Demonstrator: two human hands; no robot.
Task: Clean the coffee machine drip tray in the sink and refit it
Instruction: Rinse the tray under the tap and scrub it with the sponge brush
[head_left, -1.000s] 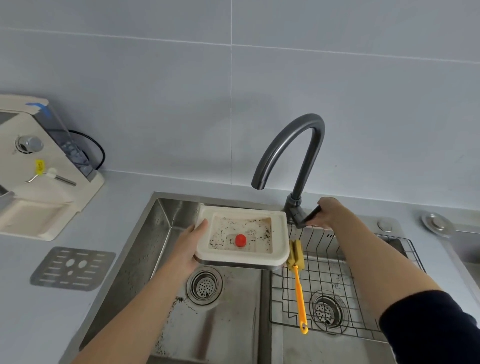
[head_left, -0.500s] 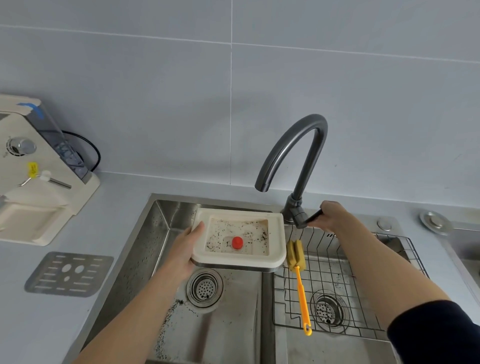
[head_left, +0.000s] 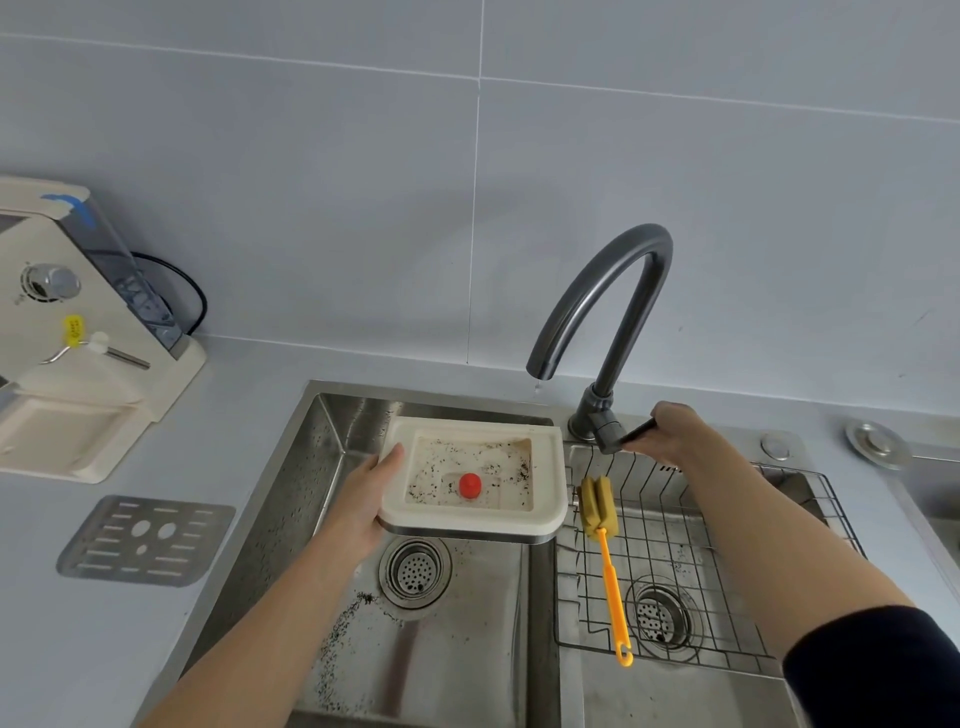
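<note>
My left hand (head_left: 363, 499) grips the left edge of the cream drip tray (head_left: 548, 478), held level above the left sink basin (head_left: 322, 467). Dark coffee grounds speckle the tray's inside, and a red float (head_left: 470, 486) stands in its middle. My right hand (head_left: 675, 434) is closed on the dark tap lever (head_left: 636, 431) at the base of the curved tap (head_left: 608, 291). The spout ends just above the tray's far right corner, with a drop hanging from it. The cream coffee machine (head_left: 78, 364) stands on the counter at the left.
The metal drip grate (head_left: 145, 540) lies flat on the counter left of the sink. A yellow sponge brush with an orange handle (head_left: 605, 551) rests on the wire rack (head_left: 701, 571) over the right basin. Coffee grounds are scattered on the left basin floor near its drain (head_left: 415, 569).
The tray has stayed under the spout in my left hand. My right hand stays on the lever. A drop now shows at the spout.
</note>
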